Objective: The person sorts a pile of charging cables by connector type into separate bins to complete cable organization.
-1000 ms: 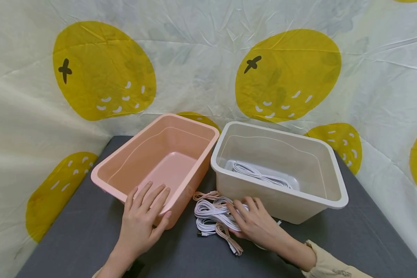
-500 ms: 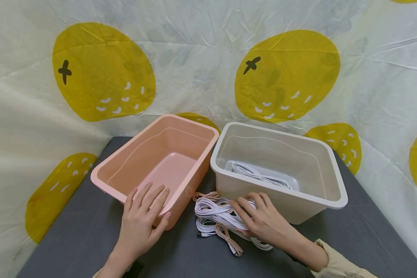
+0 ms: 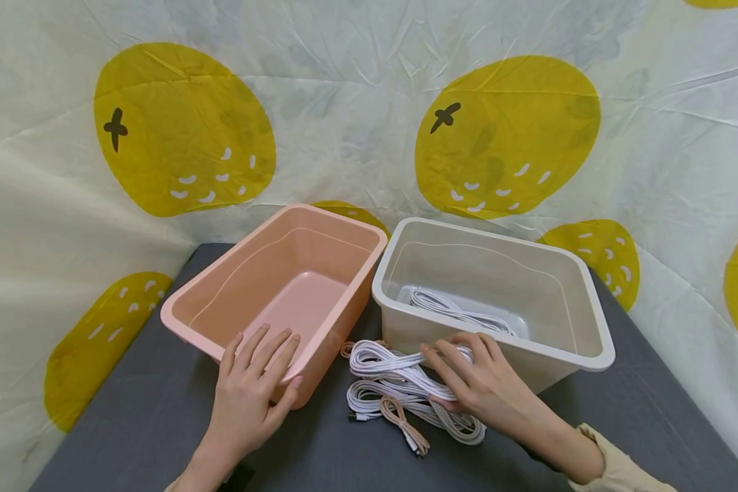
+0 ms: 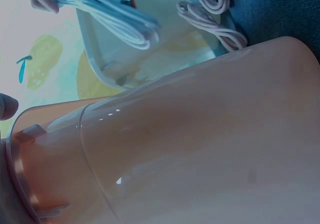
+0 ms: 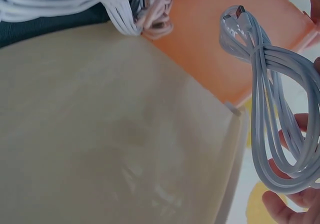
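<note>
My right hand [image 3: 482, 376] holds a tied white cable [image 3: 372, 361], fingers on top and thumb beneath, in front of the grey bin [image 3: 492, 348]. In the right wrist view this white cable [image 5: 287, 59] hangs in loops with a plug at its end. Below it on the table lie more white cables [image 3: 464, 429] and a pinkish cable [image 3: 408, 432]. Another pinkish cable [image 3: 346, 349] is partly hidden behind the pile. My left hand [image 3: 252, 389] rests on the near rim of the pink bin [image 3: 190, 335], its fingers extended over the inside.
Inside the grey bin lies one white cable bundle [image 3: 461, 313]. The two bins stand side by side, nearly touching at their far corners. A dark cloth [image 3: 123, 424] covers the table. A white curtain [image 3: 344, 137] with yellow fruit prints hangs behind.
My right hand has moved right and slightly up, drawing the white cable off the pile. More of the white cable underneath now shows. My left hand has stayed in place.
</note>
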Tool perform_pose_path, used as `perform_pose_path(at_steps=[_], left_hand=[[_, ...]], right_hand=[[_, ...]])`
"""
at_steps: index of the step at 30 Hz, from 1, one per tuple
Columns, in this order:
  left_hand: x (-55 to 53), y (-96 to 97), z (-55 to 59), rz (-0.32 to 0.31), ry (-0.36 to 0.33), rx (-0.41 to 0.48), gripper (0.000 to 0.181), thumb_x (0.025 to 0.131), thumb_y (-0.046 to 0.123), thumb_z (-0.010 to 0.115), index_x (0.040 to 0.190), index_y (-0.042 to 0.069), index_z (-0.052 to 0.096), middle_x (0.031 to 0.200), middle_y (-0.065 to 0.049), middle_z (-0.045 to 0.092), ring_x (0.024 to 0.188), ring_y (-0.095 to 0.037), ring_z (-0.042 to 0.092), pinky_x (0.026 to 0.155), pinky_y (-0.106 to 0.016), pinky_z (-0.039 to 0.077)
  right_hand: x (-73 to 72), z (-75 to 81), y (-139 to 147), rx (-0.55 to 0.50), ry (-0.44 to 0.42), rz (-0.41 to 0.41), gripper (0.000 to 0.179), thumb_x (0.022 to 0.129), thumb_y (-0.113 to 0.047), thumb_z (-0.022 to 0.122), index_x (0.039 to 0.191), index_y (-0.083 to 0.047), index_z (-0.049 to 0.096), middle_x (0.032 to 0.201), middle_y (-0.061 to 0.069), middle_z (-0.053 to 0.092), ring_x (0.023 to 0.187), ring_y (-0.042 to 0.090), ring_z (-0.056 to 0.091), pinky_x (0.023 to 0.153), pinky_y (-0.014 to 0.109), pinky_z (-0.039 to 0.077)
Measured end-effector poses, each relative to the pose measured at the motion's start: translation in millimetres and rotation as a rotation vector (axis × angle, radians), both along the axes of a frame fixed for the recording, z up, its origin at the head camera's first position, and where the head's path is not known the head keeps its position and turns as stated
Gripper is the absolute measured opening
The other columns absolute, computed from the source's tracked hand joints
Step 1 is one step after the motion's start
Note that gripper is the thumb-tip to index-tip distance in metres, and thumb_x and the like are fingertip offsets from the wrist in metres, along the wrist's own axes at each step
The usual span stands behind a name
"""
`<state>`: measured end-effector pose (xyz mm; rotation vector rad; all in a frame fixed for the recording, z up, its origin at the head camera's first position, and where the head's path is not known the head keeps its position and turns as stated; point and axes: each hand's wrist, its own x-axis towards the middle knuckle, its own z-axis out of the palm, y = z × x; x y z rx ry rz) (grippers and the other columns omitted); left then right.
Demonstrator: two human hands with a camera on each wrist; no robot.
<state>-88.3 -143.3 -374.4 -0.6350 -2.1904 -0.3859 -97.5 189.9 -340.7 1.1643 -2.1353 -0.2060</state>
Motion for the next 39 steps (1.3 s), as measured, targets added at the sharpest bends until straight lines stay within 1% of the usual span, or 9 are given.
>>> perform_pose_path(at_steps=[5,10,12,14,19,21,25,34,39], left_hand=[[0.0,0.2,-0.4,0.007,-0.003,0.000,0.051,0.093,0.045,0.030,0.115,0.010,0.061,0.116,-0.009,0.060,0.118,-0.032,0.044,0.106,-0.047,0.018],[-0.3,1.2,0.0,0.006,0.005,0.003,0.052,0.093,0.045,0.030,0.114,0.010,0.061,0.116,-0.008,0.060,0.117,-0.032,0.045,0.108,-0.045,0.016],[-0.3,1.7,0.2,0.005,0.005,0.005,0.052,0.093,0.045,0.030,0.114,0.010,0.061,0.115,-0.008,0.061,0.117,-0.032,0.045,0.109,-0.044,0.014],[-0.3,2.0,0.6,0.000,0.009,0.006,0.051,0.093,0.045,0.030,0.114,0.010,0.061,0.115,-0.009,0.061,0.116,-0.033,0.045,0.108,-0.045,0.015],[-0.3,2.2,0.9,-0.007,0.014,0.008,0.050,0.093,0.044,0.031,0.114,0.010,0.061,0.115,-0.009,0.061,0.117,-0.033,0.045,0.104,-0.049,0.020],[-0.2,2.2,0.8,-0.007,0.015,0.008,0.050,0.093,0.044,0.031,0.114,0.010,0.061,0.115,-0.009,0.061,0.117,-0.032,0.045,0.103,-0.049,0.021],[-0.2,2.1,0.2,-0.007,0.013,0.007,0.050,0.093,0.044,0.031,0.114,0.010,0.061,0.115,-0.009,0.061,0.116,-0.033,0.046,0.102,-0.050,0.022],[0.3,1.7,-0.1,-0.008,0.007,0.010,0.050,0.093,0.044,0.031,0.114,0.010,0.061,0.115,-0.009,0.061,0.116,-0.034,0.047,0.104,-0.050,0.021],[0.5,1.7,0.4,-0.012,0.014,0.009,0.049,0.093,0.044,0.031,0.114,0.010,0.061,0.114,-0.009,0.061,0.115,-0.034,0.047,0.104,-0.049,0.020]], right_hand=[[1.4,8.0,3.8,-0.025,0.011,-0.012,0.059,0.096,-0.047,0.020,0.120,-0.006,0.054,0.102,0.010,0.057,0.091,0.030,0.051,0.073,0.046,0.042],[2.2,16.9,10.4,-0.025,0.026,-0.019,0.060,0.096,-0.046,0.018,0.120,-0.004,0.054,0.104,0.012,0.057,0.090,0.033,0.051,0.073,0.047,0.041],[2.6,20.7,12.8,-0.031,0.039,-0.020,0.059,0.096,-0.045,0.020,0.119,-0.004,0.054,0.104,0.012,0.057,0.089,0.034,0.051,0.072,0.047,0.041],[3.0,24.5,14.9,-0.045,0.057,-0.019,0.058,0.096,-0.045,0.021,0.118,-0.003,0.055,0.103,0.013,0.057,0.088,0.034,0.050,0.071,0.048,0.041],[2.3,34.2,18.5,-0.120,0.131,0.027,0.051,0.094,-0.041,0.032,0.113,-0.002,0.058,0.098,0.014,0.058,0.083,0.036,0.052,0.066,0.048,0.040],[2.3,38.0,20.7,-0.142,0.145,0.040,0.050,0.094,-0.040,0.033,0.111,-0.001,0.059,0.097,0.015,0.059,0.082,0.037,0.052,0.065,0.049,0.039],[4.2,46.4,26.4,-0.162,0.139,0.043,0.049,0.095,-0.039,0.033,0.111,0.000,0.058,0.096,0.016,0.059,0.081,0.040,0.052,0.067,0.050,0.038],[8.7,69.3,31.5,-0.213,0.152,0.080,0.048,0.094,-0.038,0.036,0.106,0.002,0.059,0.091,0.019,0.060,0.078,0.042,0.051,0.061,0.051,0.038],[8.6,83.5,34.5,-0.231,0.166,0.070,0.048,0.095,-0.039,0.036,0.106,0.002,0.059,0.090,0.019,0.059,0.078,0.043,0.050,0.059,0.053,0.035]])
